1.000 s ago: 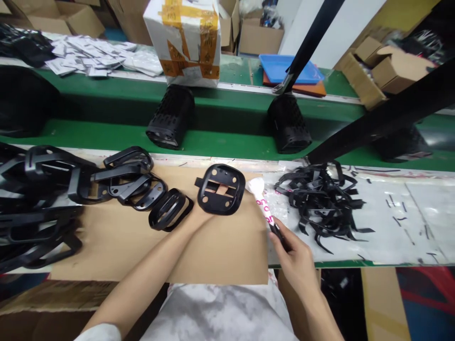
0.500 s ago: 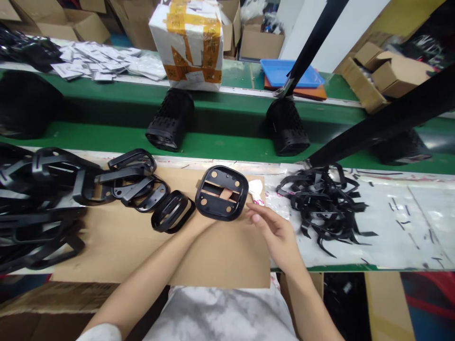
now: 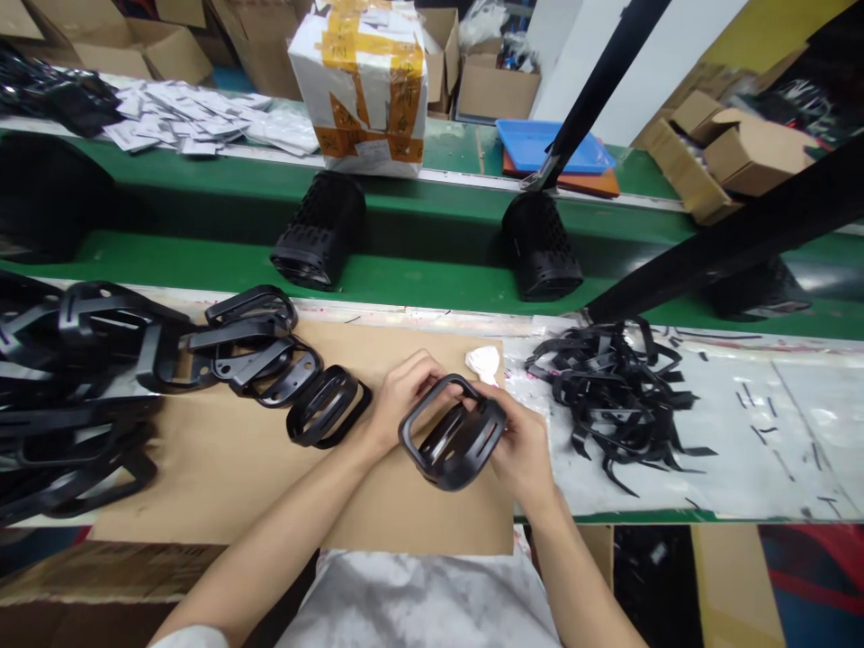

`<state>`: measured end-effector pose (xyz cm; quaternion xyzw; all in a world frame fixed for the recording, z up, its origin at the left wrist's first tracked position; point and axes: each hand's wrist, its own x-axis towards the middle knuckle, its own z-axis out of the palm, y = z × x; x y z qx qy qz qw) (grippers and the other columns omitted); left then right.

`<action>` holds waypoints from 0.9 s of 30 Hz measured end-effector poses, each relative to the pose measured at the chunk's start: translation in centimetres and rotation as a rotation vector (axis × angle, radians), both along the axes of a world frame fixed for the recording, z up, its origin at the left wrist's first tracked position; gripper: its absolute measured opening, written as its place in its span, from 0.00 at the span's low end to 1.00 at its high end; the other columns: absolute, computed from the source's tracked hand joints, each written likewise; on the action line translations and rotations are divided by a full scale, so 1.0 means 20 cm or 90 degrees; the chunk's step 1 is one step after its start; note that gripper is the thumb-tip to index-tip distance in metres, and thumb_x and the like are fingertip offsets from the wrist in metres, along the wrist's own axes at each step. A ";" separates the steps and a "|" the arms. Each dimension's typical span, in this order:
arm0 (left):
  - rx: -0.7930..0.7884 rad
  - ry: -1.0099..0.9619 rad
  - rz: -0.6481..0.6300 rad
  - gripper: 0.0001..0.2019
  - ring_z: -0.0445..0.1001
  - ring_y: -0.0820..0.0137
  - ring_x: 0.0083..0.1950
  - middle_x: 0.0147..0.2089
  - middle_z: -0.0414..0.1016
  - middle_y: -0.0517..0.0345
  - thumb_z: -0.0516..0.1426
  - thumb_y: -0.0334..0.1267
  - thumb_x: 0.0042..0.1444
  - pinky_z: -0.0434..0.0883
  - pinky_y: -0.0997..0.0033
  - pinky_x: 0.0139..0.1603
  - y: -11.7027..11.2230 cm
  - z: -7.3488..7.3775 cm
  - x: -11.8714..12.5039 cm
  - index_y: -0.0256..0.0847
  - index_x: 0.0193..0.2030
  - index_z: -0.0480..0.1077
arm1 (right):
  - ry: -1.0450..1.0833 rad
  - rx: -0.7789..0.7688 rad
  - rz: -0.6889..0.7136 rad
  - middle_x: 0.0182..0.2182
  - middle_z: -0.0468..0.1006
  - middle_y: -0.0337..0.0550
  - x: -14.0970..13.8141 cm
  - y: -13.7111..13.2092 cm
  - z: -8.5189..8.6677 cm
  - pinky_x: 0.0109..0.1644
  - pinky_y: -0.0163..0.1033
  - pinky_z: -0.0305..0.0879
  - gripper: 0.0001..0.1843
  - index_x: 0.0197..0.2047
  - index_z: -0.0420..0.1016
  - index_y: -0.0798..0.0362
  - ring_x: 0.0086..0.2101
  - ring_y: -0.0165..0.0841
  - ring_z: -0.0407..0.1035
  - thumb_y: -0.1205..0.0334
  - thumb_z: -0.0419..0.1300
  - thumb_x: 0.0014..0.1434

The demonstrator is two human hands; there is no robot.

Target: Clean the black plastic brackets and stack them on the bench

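A black plastic bracket [image 3: 465, 454], open in the middle with a rounded rim, is tilted above the cardboard sheet [image 3: 405, 517]. My right hand [image 3: 526, 445] is closed on its right side. At its upper left edge, my left hand [image 3: 409, 396] also grips it, the fingertips partly hidden behind the rim. Just left of my left forearm lies a similar black bracket [image 3: 328, 405]. Beyond the hands a crumpled white piece [image 3: 483, 362] rests on the cardboard's far right corner.
More black brackets [image 3: 260, 346] are heaped along the left. A tangle of black strips [image 3: 617, 396] covers part of the table at right. Black perforated cylinders [image 3: 320, 229] lie on the green conveyor [image 3: 432, 270]. A black post [image 3: 715, 234] slants in from the right.
The bracket has come down nearer to me and turned from facing me flat to a tilted side view. My right hand has moved onto it; earlier it was beside it.
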<state>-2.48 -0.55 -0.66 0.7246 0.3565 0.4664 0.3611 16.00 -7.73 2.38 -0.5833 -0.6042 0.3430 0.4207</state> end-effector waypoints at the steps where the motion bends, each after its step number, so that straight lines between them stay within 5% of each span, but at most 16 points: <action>1: -0.021 -0.007 -0.003 0.10 0.67 0.73 0.34 0.35 0.69 0.61 0.62 0.44 0.66 0.63 0.72 0.34 0.00 0.01 0.00 0.41 0.38 0.71 | -0.014 0.015 -0.001 0.48 0.86 0.43 0.00 0.00 0.01 0.43 0.36 0.76 0.13 0.54 0.81 0.46 0.43 0.37 0.82 0.61 0.63 0.67; 8: -0.127 -0.028 -0.081 0.09 0.73 0.68 0.42 0.41 0.73 0.56 0.59 0.44 0.68 0.68 0.69 0.42 -0.03 0.07 0.02 0.41 0.42 0.73 | 0.020 0.012 -0.009 0.42 0.86 0.40 -0.01 0.02 0.04 0.44 0.36 0.73 0.11 0.51 0.79 0.47 0.39 0.35 0.80 0.63 0.64 0.66; 13: -0.181 -0.028 -0.093 0.13 0.70 0.69 0.37 0.35 0.71 0.58 0.59 0.46 0.67 0.66 0.69 0.39 -0.02 0.09 0.01 0.40 0.35 0.70 | 0.287 -0.191 -0.038 0.32 0.82 0.39 -0.02 0.04 0.00 0.36 0.37 0.73 0.12 0.41 0.80 0.49 0.32 0.35 0.77 0.52 0.71 0.59; 19: -0.333 -0.128 -0.176 0.18 0.71 0.70 0.35 0.32 0.74 0.57 0.62 0.50 0.64 0.66 0.70 0.38 -0.02 0.11 0.00 0.39 0.32 0.67 | 0.694 -0.482 0.062 0.24 0.80 0.38 -0.06 0.02 -0.03 0.23 0.31 0.70 0.23 0.37 0.80 0.52 0.21 0.29 0.74 0.40 0.73 0.54; 27: -0.478 -0.329 -0.333 0.19 0.75 0.72 0.33 0.37 0.77 0.55 0.70 0.49 0.56 0.72 0.71 0.37 -0.01 0.12 -0.01 0.38 0.44 0.72 | 0.850 -0.586 0.092 0.17 0.72 0.28 -0.09 -0.02 -0.02 0.17 0.25 0.65 0.21 0.32 0.77 0.52 0.14 0.23 0.64 0.47 0.78 0.49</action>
